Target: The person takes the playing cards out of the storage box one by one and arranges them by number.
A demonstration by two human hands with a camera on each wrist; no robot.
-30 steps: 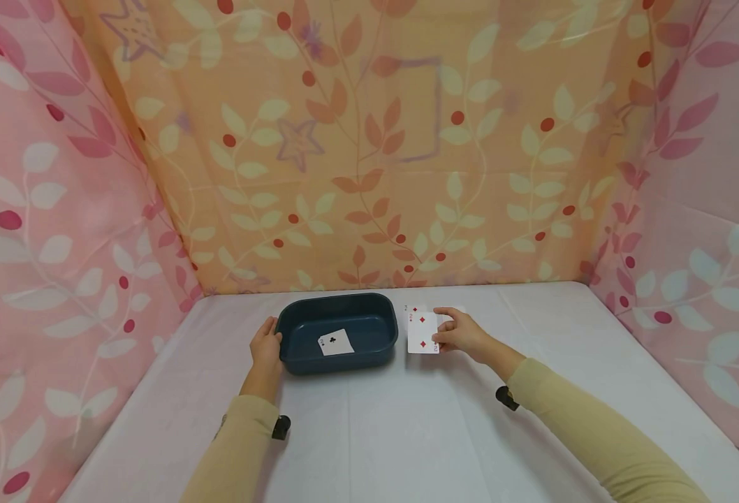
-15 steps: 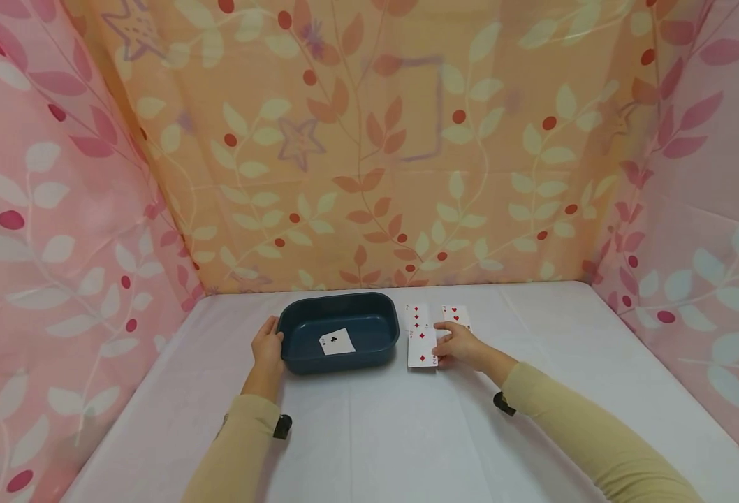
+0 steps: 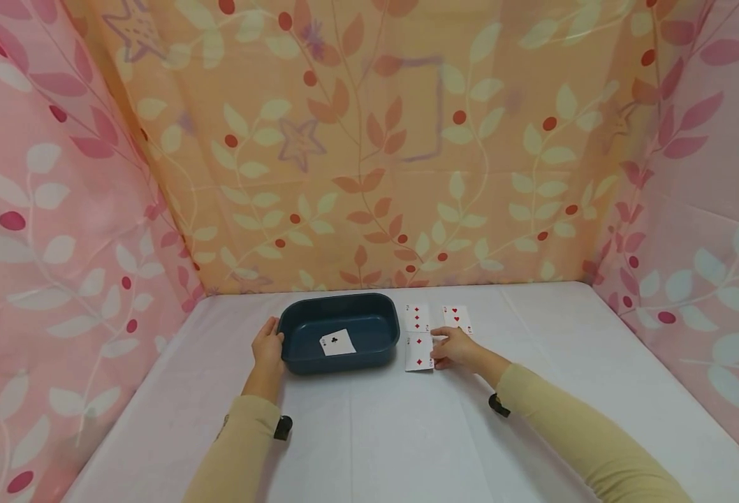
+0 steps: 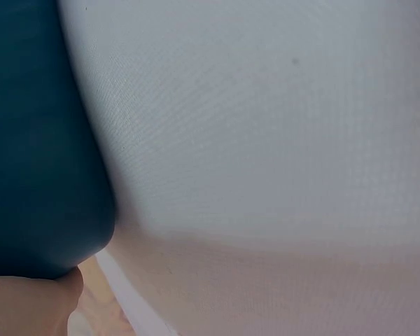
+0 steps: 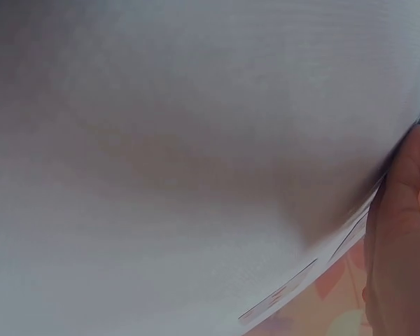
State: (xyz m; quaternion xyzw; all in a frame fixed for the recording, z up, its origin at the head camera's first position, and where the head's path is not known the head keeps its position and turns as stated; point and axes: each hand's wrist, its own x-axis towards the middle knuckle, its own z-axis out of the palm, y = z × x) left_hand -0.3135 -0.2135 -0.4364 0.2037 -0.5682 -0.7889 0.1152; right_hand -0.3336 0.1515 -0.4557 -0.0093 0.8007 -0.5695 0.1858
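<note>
In the head view my left hand (image 3: 268, 344) grips the left end of a dark blue rectangular basin (image 3: 344, 363). The left wrist view shows the thumb (image 4: 35, 297) against the basin's wall. A playing card with a club (image 3: 338, 342) lies face up inside. Just right of the basin, my right hand (image 3: 459, 349) pinches the right edge of a playing card with two red diamonds (image 3: 418, 353), low at the tablecloth. Behind that lie another diamond card (image 3: 416, 316) and a heart card (image 3: 456, 318), face up. In the right wrist view the fingers (image 5: 404, 168) point away along the cloth.
A white cloth (image 3: 369, 433) covers the table. Patterned curtains, orange at the back (image 3: 357, 209) and pink at both sides, enclose it. A small black device (image 3: 499, 405) sits on the right wrist, and another (image 3: 283, 427) on the left.
My right hand has brought the two-diamond card down and toward the front edge, uncovering the diamond and heart cards behind. The left hand and basin stay in place.
</note>
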